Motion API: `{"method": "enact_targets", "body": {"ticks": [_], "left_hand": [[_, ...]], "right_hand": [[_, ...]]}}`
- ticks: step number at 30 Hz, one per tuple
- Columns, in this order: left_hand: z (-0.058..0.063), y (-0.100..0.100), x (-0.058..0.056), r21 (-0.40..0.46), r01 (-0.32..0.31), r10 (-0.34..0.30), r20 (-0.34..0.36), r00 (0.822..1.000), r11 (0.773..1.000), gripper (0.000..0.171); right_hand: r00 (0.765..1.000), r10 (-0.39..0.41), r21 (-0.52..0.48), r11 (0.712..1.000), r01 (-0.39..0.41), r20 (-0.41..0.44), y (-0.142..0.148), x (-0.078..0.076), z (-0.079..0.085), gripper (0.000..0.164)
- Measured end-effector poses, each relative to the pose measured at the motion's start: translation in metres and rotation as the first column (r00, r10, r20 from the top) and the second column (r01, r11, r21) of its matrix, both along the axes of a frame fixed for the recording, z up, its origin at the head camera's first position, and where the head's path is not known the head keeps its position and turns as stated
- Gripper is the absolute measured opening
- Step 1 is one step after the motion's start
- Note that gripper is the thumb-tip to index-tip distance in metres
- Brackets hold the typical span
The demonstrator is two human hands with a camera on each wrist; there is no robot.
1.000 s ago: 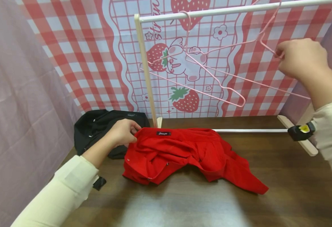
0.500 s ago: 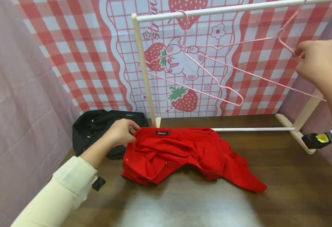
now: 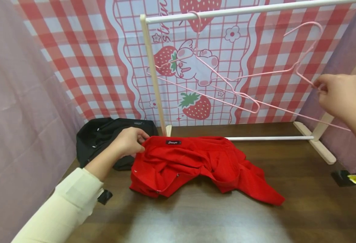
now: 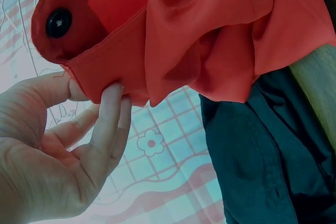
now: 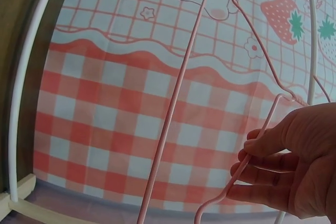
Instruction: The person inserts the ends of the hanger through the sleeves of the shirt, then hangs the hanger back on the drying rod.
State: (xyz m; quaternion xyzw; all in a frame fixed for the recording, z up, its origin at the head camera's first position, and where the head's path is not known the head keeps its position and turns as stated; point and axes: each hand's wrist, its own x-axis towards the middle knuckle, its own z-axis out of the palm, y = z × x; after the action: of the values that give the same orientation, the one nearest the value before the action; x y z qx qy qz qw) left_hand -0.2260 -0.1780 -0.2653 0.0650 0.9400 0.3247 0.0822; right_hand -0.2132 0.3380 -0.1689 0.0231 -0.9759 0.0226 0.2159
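A red garment (image 3: 190, 165) lies rumpled on the brown table, a small dark label on its upper band. My left hand (image 3: 130, 141) pinches the left end of that band; in the left wrist view, thumb and fingers hold the edge (image 4: 107, 72) below a dark button (image 4: 59, 22). At the right, my right hand (image 3: 345, 98) grips one shoulder of a pink wire hanger (image 3: 266, 72). This hanger's hook stands free below the rail. In the right wrist view, the fingers curl round the pink wire (image 5: 239, 169).
A second pink hanger (image 3: 217, 72) hangs from the white rail (image 3: 242, 11) of a wooden-ended rack. Behind my left hand lies a folded black garment (image 3: 105, 135). Strawberry-print cloth (image 3: 129, 111) covers the back, and a pinkish curtain (image 3: 38, 101) stands at the left.
My right hand has moved right and then down with the pink hanger, whose hook has come off the rail. My left hand and the red garment have stayed in place.
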Motion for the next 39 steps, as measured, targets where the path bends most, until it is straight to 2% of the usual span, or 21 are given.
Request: {"method": "enact_targets", "body": {"ticks": [7,13,19,27,39], "left_hand": [[-0.001,-0.001,0.001,-0.002,0.002,-0.002,-0.007,1.000,1.000,0.040],[-0.002,-0.002,0.001,0.002,-0.003,0.003,0.000,1.000,1.000,0.040],[-0.003,-0.001,0.002,-0.007,-0.010,0.010,0.002,1.000,1.000,0.039],[-0.003,-0.001,0.003,-0.015,-0.007,0.007,0.000,1.000,1.000,0.039],[-0.003,0.000,0.004,-0.013,-0.021,0.022,0.019,1.000,1.000,0.039]], "right_hand": [[0.999,-0.009,-0.018,1.000,0.010,0.039,-0.002,0.009,-0.014,0.030],[0.999,0.019,-0.025,1.000,-0.018,0.039,-0.006,0.019,-0.027,0.028],[0.998,0.050,-0.029,0.998,-0.049,0.034,-0.006,0.023,-0.039,0.026],[0.996,0.056,-0.024,0.998,-0.054,0.069,-0.007,0.029,-0.049,0.025],[0.996,0.087,-0.020,0.996,-0.086,0.030,-0.008,0.038,-0.063,0.021]]}}
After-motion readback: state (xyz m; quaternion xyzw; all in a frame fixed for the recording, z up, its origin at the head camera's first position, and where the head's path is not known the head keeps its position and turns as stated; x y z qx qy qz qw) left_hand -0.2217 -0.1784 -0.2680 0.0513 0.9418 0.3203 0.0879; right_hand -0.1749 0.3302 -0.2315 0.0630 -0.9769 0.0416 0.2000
